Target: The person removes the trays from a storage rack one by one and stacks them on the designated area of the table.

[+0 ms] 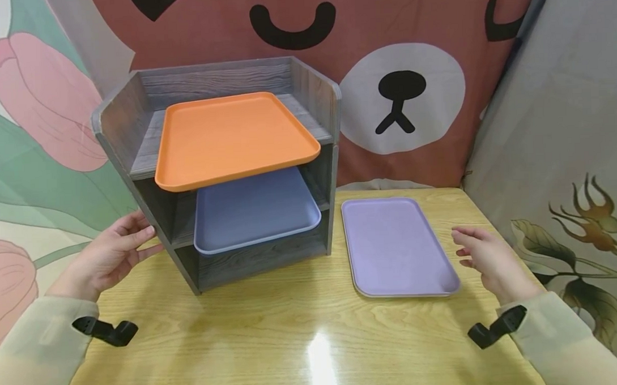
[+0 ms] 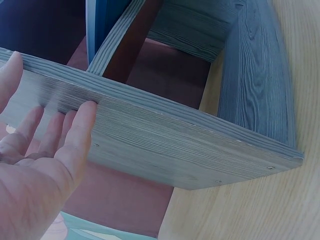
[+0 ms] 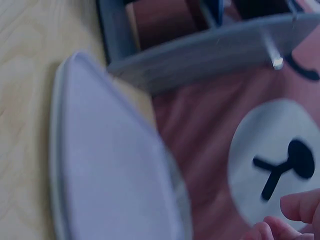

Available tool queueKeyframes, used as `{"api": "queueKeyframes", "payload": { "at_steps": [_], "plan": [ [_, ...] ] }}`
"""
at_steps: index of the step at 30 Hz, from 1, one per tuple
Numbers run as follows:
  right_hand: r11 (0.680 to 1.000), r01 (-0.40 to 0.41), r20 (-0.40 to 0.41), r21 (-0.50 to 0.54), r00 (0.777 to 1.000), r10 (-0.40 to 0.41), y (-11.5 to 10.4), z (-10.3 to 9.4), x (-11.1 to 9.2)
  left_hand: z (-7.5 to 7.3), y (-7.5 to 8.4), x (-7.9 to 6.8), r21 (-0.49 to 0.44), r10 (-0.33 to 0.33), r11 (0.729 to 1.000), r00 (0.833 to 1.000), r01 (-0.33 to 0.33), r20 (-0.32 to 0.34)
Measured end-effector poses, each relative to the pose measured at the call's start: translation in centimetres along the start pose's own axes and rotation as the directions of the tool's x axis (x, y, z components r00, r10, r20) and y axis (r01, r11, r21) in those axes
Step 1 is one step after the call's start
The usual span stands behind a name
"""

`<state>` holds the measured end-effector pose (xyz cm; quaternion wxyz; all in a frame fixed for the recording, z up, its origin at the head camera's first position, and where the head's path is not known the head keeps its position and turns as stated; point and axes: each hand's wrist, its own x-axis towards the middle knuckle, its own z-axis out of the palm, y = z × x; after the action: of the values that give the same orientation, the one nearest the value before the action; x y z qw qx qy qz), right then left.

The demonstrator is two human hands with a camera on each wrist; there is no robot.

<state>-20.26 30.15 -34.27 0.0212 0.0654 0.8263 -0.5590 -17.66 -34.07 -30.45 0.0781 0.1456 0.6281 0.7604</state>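
My left hand [image 1: 118, 253] touches the outer left side of a grey wood-grain shelf unit [image 1: 260, 268], fingers mostly straight. In the left wrist view, its fingertips [image 2: 87, 111] lie against the side panel near the front edge. On the top shelf an orange tray [image 1: 235, 138] juts forward past the edge. A blue-grey tray [image 1: 258, 211] sits on the shelf below, its back part hidden by the orange one. A lilac tray [image 1: 397, 246] lies on the table right of the unit, a pale second rim showing under it. Just right of it hovers my right hand [image 1: 489, 260], holding nothing, fingers loosely bent.
The wooden table [image 1: 252, 336] spreads out in front of the unit. Behind hangs a red cloth [image 1: 211, 26] with a bear face. Printed cloths flank the table, a floral one [image 1: 46, 139] on the left and a grey one [image 1: 551, 121] on the right.
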Motion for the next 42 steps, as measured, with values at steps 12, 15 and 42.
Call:
{"api": "queueKeyframes", "payload": {
  "at_steps": [12, 15, 42],
  "plan": [
    [0.984, 0.139, 0.133, 0.109, 0.979, -0.153, -8.2, 3.3, -0.9, -0.1, -0.1, 0.0, -0.022, 0.025, 0.999, 0.999, -0.025, 0.022],
    [0.978, 0.158, 0.15, 0.134, 0.973, -0.178, -10.4, 4.4, -1.3, -0.1, -0.1, -0.1, -0.024, 0.023, 0.999, 0.999, -0.023, 0.028],
    [0.926, 0.157, 0.341, 0.345, 0.898, -0.279, -22.6, 13.7, -1.6, -0.1, 0.0, 0.0, 0.012, 0.009, 1.0, 1.0, -0.01, 0.011]
  ]
}}
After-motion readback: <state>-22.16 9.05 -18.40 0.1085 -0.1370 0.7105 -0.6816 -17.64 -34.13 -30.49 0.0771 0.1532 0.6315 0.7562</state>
